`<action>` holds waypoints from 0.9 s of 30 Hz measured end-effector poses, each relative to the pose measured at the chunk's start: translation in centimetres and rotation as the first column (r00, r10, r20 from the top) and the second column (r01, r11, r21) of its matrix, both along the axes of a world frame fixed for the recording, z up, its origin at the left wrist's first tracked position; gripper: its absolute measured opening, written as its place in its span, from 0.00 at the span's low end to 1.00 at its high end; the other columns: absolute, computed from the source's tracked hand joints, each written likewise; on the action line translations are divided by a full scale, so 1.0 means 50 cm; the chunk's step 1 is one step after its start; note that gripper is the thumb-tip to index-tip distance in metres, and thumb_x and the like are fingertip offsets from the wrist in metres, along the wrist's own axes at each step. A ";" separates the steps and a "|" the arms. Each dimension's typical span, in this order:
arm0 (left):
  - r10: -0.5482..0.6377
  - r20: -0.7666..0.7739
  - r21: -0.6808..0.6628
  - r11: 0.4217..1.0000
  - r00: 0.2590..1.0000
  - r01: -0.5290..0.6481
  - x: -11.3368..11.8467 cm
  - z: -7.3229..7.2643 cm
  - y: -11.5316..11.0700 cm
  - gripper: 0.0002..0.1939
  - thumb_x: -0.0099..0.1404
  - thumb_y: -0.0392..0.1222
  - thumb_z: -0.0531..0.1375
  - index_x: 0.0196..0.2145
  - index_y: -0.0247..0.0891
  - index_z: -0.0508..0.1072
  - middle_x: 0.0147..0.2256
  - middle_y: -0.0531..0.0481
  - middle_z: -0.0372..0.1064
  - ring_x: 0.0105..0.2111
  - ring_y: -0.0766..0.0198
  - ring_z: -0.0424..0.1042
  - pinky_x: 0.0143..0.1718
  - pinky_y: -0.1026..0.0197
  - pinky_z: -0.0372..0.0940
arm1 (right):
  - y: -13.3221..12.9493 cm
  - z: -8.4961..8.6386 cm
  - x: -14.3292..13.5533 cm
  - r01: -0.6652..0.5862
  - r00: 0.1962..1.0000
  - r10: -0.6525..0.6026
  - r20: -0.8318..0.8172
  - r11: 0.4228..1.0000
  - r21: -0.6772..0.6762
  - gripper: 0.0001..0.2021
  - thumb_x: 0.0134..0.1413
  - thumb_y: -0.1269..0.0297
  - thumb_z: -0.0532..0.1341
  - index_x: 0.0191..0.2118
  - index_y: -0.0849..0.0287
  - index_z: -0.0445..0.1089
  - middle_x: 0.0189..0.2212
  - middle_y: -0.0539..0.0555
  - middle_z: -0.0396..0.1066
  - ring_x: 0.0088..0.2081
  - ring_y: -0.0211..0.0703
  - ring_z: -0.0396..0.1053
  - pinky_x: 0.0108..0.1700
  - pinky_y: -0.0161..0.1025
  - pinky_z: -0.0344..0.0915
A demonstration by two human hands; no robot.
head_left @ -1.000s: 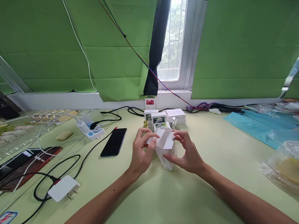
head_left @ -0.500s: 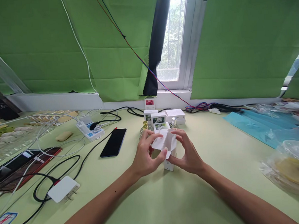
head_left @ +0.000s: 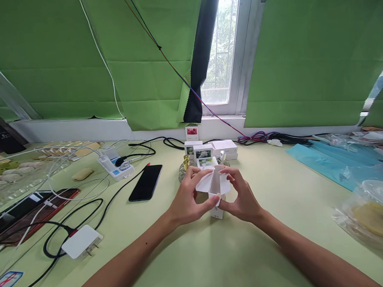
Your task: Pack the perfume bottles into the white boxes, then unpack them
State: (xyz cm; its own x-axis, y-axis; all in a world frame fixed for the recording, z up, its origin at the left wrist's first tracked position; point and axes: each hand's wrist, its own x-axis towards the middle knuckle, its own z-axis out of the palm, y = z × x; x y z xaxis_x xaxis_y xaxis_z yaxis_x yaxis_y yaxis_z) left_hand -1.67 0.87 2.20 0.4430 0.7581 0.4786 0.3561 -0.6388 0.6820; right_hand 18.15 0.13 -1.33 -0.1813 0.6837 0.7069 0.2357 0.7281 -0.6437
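A small white carton (head_left: 217, 212) stands upright on the table, its top flaps folded outward so the inside shows. My left hand (head_left: 190, 198) curls around its left side, thumb on the near flap and fingers at the left flap. On the other side, my right hand (head_left: 241, 194) grips the carton with thumb low and fingertips at the right flap. Just behind are a glass bottle with a gold cap (head_left: 186, 161) and another with a silver cap (head_left: 223, 156), partly hidden by my hands. White boxes with flower pictures (head_left: 203, 151) stand beyond them.
To the left lie a black phone (head_left: 146, 182), a power strip (head_left: 115, 165), a white charger (head_left: 82, 241) and looping cables. Blue sheets (head_left: 325, 161) and a plastic-wrapped container (head_left: 374, 216) are on the right. A white box (head_left: 225, 147) sits near the wall.
The carton's flaps have been spread wider, and its opening now shows more plainly. My left thumb has shifted slightly right on the near flap. Both hands stay around the carton.
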 end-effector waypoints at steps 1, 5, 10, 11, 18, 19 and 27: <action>0.000 0.001 0.001 1.000 1.000 0.000 -0.001 0.000 0.001 0.30 0.62 0.53 0.66 0.60 0.46 0.70 0.47 0.43 0.59 0.45 0.54 0.69 0.29 0.62 0.71 | 0.000 0.000 0.000 0.001 1.000 -0.001 0.000 1.000 -0.004 0.28 0.49 0.66 0.70 0.53 0.50 0.58 0.58 0.60 0.70 0.51 0.52 0.74 0.52 0.51 0.73; 0.029 -0.016 0.011 1.000 0.999 -0.029 -0.005 0.000 0.004 0.30 0.60 0.53 0.68 0.58 0.47 0.71 0.53 0.41 0.56 0.52 0.48 0.68 0.36 0.56 0.75 | -0.002 0.002 0.001 0.015 1.000 -0.015 0.008 0.999 -0.035 0.28 0.48 0.64 0.71 0.52 0.50 0.58 0.61 0.61 0.69 0.54 0.55 0.74 0.54 0.53 0.73; 0.013 -0.042 0.037 0.999 0.999 -0.012 -0.007 0.005 0.002 0.28 0.60 0.52 0.69 0.56 0.47 0.72 0.59 0.39 0.55 0.60 0.43 0.63 0.45 0.50 0.75 | -0.005 0.007 0.000 -0.005 1.000 0.005 0.020 1.000 -0.025 0.28 0.48 0.64 0.71 0.53 0.50 0.58 0.61 0.62 0.69 0.57 0.57 0.72 0.54 0.53 0.73; 0.007 -0.046 0.049 0.999 0.999 -0.005 -0.008 0.005 0.002 0.27 0.60 0.52 0.69 0.55 0.46 0.72 0.59 0.39 0.56 0.61 0.43 0.63 0.47 0.49 0.74 | -0.005 0.008 0.000 -0.017 1.000 0.017 0.017 1.000 -0.019 0.28 0.48 0.64 0.71 0.53 0.50 0.59 0.61 0.62 0.68 0.57 0.57 0.72 0.54 0.53 0.73; -0.028 -0.060 0.058 0.998 0.998 0.032 -0.008 0.009 0.006 0.26 0.57 0.52 0.71 0.50 0.44 0.71 0.56 0.41 0.62 0.53 0.48 0.70 0.47 0.50 0.72 | -0.006 0.003 0.001 -0.055 0.998 0.055 0.001 0.998 -0.017 0.29 0.45 0.67 0.70 0.51 0.50 0.57 0.59 0.62 0.65 0.53 0.54 0.72 0.49 0.48 0.74; -0.036 -0.058 0.053 0.998 0.998 0.039 -0.008 0.010 0.006 0.25 0.57 0.53 0.71 0.49 0.44 0.71 0.55 0.41 0.63 0.52 0.48 0.71 0.46 0.51 0.72 | -0.006 0.002 0.002 -0.061 0.998 0.061 -0.003 0.998 -0.023 0.29 0.45 0.67 0.70 0.51 0.50 0.57 0.59 0.62 0.64 0.53 0.54 0.72 0.48 0.48 0.74; -0.031 -0.081 0.092 0.995 0.996 0.039 -0.014 0.014 0.012 0.27 0.56 0.56 0.72 0.49 0.44 0.75 0.44 0.46 0.66 0.43 0.54 0.71 0.42 0.54 0.71 | -0.008 0.003 -0.001 -0.103 0.995 0.102 -0.014 0.993 -0.051 0.28 0.45 0.66 0.71 0.50 0.49 0.57 0.60 0.63 0.62 0.52 0.53 0.72 0.43 0.45 0.75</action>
State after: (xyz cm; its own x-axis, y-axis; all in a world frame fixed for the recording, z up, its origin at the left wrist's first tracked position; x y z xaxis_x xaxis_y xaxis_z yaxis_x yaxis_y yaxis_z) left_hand -2.36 1.44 2.89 0.5079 0.6953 0.5086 0.3831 -0.7111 0.5896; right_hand 18.10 -0.27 -1.19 -0.2445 0.6973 0.6737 0.1543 0.7140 -0.6830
